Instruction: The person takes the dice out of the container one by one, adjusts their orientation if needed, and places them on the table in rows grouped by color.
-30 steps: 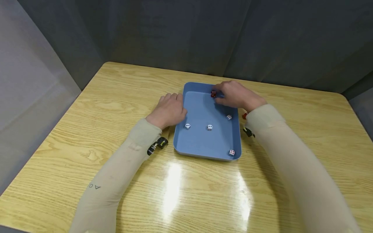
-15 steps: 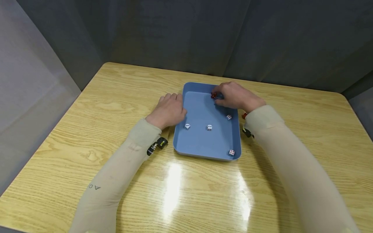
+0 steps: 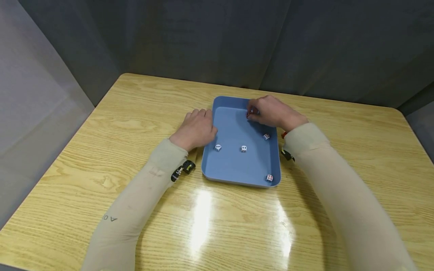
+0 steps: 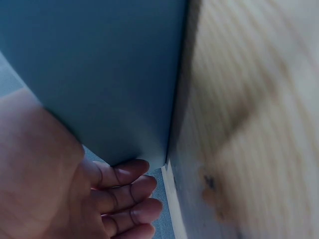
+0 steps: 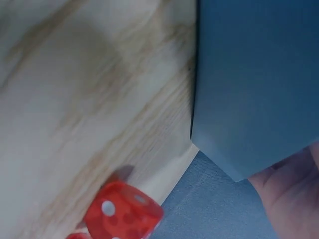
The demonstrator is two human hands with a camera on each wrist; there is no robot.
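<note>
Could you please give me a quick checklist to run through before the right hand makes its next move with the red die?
1. Right hand pinches red die: ok.
2. Die clear of the tray floor: cannot tell.
3. Left hand rests against blue tray, steadying it: ok.
4. Four white dice, the nearest, lie apart from the held die: ok.
5. Another red die lies on the table outside the tray: ok.

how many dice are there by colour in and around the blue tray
White dice: 4, loose in the blue tray
Red dice in the tray: 1, the red die pinched by the right hand
Red dice on the table beside the tray: 1, the loose red die, maybe a second below it
Total: 6 sure
</note>
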